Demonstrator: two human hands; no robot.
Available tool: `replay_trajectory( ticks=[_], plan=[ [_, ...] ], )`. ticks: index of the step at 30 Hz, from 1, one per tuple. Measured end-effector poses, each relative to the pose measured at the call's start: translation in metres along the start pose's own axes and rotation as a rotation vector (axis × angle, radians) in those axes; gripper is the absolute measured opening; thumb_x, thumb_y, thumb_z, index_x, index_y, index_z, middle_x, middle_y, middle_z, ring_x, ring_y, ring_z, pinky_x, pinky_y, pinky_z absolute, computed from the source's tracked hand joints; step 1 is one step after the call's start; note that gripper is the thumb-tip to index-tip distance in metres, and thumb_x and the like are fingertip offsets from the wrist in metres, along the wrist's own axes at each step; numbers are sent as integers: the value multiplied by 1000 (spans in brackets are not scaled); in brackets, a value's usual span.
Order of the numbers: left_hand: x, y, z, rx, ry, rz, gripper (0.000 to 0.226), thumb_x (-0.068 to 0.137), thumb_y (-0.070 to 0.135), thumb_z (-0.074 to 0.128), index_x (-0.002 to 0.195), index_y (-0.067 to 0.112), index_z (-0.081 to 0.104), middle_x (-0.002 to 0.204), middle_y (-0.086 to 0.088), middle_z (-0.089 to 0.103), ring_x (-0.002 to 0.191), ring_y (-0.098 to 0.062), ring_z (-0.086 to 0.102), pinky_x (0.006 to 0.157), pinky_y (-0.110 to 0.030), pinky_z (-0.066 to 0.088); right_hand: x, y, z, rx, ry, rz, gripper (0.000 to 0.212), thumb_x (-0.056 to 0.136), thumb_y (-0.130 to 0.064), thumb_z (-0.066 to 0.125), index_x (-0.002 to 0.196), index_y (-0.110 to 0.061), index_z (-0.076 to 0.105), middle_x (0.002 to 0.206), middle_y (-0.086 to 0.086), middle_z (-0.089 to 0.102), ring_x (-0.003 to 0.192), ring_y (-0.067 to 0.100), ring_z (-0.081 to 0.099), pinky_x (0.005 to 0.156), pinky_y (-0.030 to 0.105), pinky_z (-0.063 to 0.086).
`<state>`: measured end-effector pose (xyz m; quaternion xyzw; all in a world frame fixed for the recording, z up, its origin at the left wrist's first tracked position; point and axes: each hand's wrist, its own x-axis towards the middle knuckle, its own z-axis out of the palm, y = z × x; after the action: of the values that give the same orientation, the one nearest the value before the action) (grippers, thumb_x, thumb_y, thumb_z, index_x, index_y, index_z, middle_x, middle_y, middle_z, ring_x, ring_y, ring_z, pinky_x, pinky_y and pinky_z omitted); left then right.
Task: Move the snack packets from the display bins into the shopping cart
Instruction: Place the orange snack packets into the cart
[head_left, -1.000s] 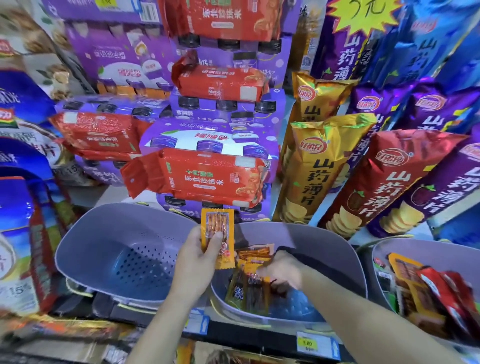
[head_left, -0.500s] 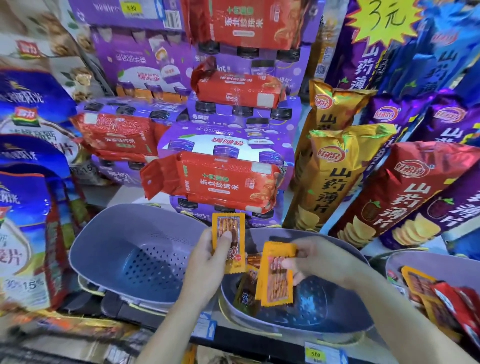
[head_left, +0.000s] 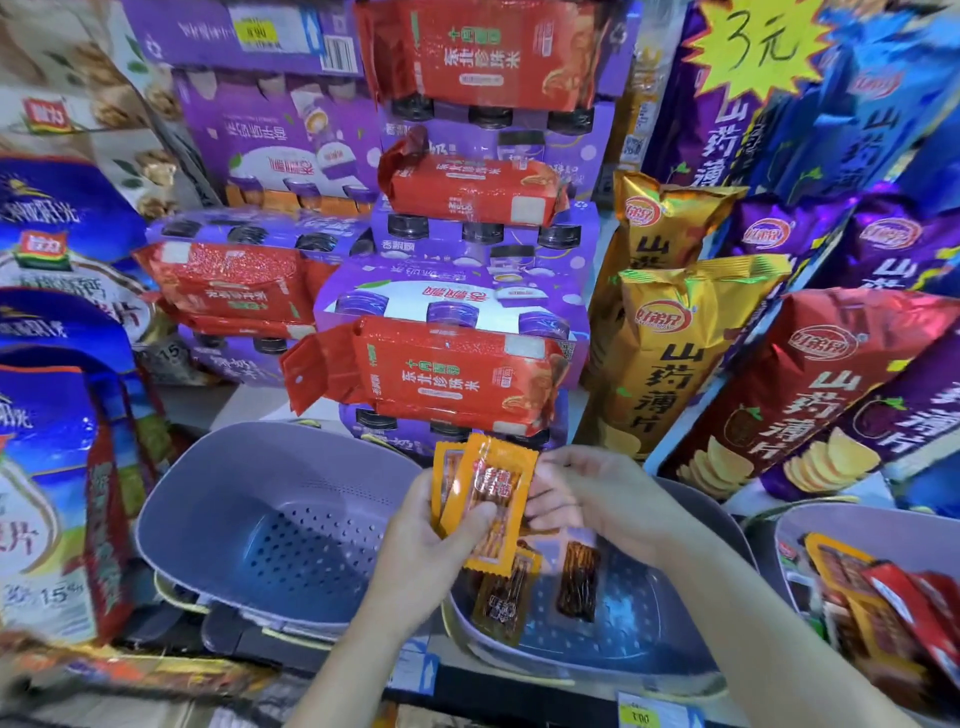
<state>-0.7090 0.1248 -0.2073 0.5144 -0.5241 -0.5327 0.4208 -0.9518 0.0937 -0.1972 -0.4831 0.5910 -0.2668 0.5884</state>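
My left hand (head_left: 426, 551) grips two orange snack packets (head_left: 493, 509) fanned one over the other, with the thumb pressed across the front one. My right hand (head_left: 592, 499) is at the front packet's right edge, pinching it with thumb and fingertips. Both hands hover over the middle grey perforated bin (head_left: 639, 644). Two dark snack packets lie in that bin, one (head_left: 498, 597) partly under the held packets and one (head_left: 579, 582) beside it. No shopping cart is in view.
An empty grey bin (head_left: 249, 519) sits on the left. A bin at the right (head_left: 800, 519) holds several red and orange packets (head_left: 893, 603). Red rice bags, purple drink packs and tall chip bags (head_left: 670, 364) are stacked close behind. Price tags line the shelf edge.
My right hand lifted an orange packet out of the middle bin and brought it left onto the packet in my left hand, which now clamps both under its thumb.
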Motion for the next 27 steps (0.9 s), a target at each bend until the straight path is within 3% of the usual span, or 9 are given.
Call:
replay_trajectory(
  ticks=[1, 2, 5, 7, 12, 15, 18, 22, 27],
  plan=[
    [0, -2, -1, -33, -8, -9, 35, 81, 56, 77, 113, 47, 65, 111, 7, 78, 103, -15, 76, 94, -53, 61, 4, 5, -3, 156, -25, 66, 43, 85, -35, 84, 116, -8, 70, 106, 19, 76, 98, 33, 75, 85, 38, 61],
    [0, -2, -1, -62, 1, -20, 34, 82, 54, 77, 113, 45, 66, 112, 6, 79, 104, -17, 76, 95, -53, 60, 6, 10, -7, 99, -31, 124, 41, 86, -34, 84, 112, -6, 71, 100, 20, 76, 93, 33, 73, 83, 38, 60],
    [0, -4, -1, -137, 31, -40, 28, 85, 51, 81, 110, 45, 68, 112, 4, 79, 105, -20, 77, 94, -51, 61, 15, 37, -14, -503, 33, 349, 21, 93, -32, 74, 102, -14, 71, 95, 9, 75, 88, 25, 70, 79, 37, 57],
    [1, -5, -2, -200, 50, -58, 29, 84, 53, 84, 109, 46, 70, 112, 3, 79, 105, -20, 77, 89, -44, 64, 22, 56, -8, -720, 0, 396, 16, 94, -32, 72, 97, -17, 70, 97, 5, 74, 89, 21, 69, 77, 32, 55],
    [3, -8, -4, -344, 83, -107, 33, 81, 45, 81, 111, 35, 72, 115, -6, 80, 104, -26, 78, 78, -34, 65, 35, 76, 9, -1118, -113, 335, 38, 97, -32, 67, 130, -16, 60, 126, 6, 70, 111, 23, 68, 93, 34, 56],
    [6, -9, -3, -386, 100, -111, 34, 81, 41, 82, 112, 31, 73, 114, -9, 80, 101, -26, 79, 73, -30, 64, 36, 91, 14, -1279, -130, 321, 58, 94, -35, 70, 142, -15, 46, 140, 13, 56, 125, 30, 57, 102, 38, 49],
    [6, -10, -3, -390, 87, -107, 31, 87, 40, 84, 114, 31, 71, 116, -9, 79, 103, -28, 78, 75, -33, 65, 33, 100, 13, -1285, -170, 350, 77, 87, -42, 77, 148, -16, 38, 146, 15, 43, 131, 32, 47, 107, 39, 43],
    [5, -11, -3, -394, 83, -93, 45, 80, 51, 86, 117, 31, 71, 118, -8, 79, 106, -28, 78, 78, -35, 65, 34, 99, 14, -1108, -172, 351, 65, 84, -32, 83, 136, -17, 48, 130, 5, 58, 108, 19, 62, 86, 28, 53],
    [5, -10, -3, -358, 84, -90, 46, 78, 56, 85, 116, 35, 70, 117, -5, 79, 106, -27, 77, 86, -46, 64, 30, 95, 15, -975, -196, 407, 59, 83, -29, 84, 128, -21, 48, 120, 0, 64, 103, 16, 67, 88, 31, 59]
  ],
)
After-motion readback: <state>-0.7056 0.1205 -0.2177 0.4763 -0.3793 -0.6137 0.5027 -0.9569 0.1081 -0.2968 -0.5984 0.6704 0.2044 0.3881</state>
